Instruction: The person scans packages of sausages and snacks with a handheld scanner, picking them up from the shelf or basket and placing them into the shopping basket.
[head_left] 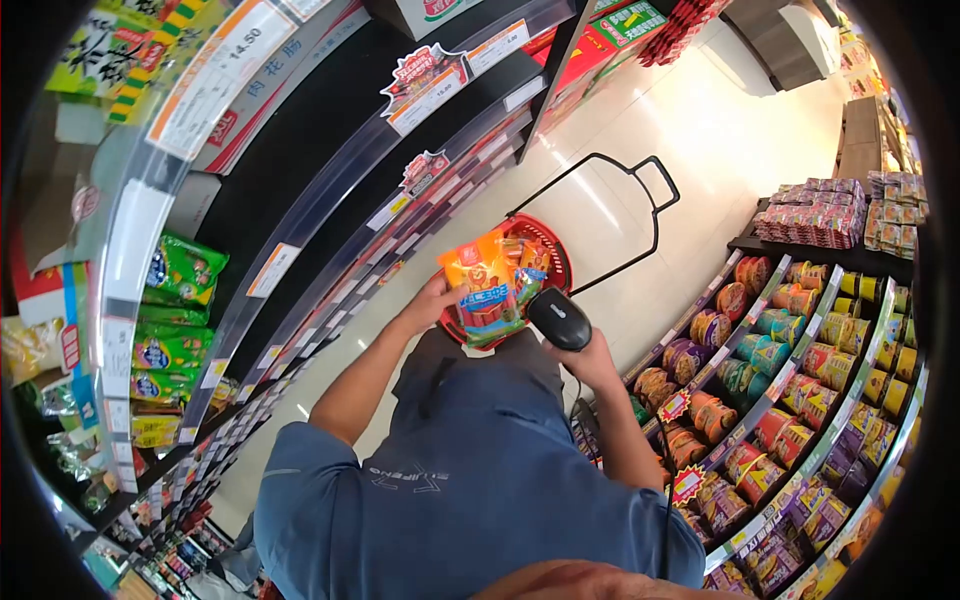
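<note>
Orange packet (480,275), glossy flexible film with a clear lower window, upright over the red perforated plastic basket (566,262). Left grip (437,303) clamped on the packet's side edge, elbow bent outward. Right grip (592,362) closed round the black scanner (560,319), smooth rounded plastic head near the packet, forearm angled inward. Basket has smaller wrapped packs and a thin black frame handle (657,215). Pale shiny tile floor (600,135), curved-looking shelves (330,215) left, round tubs (710,328) right.
</note>
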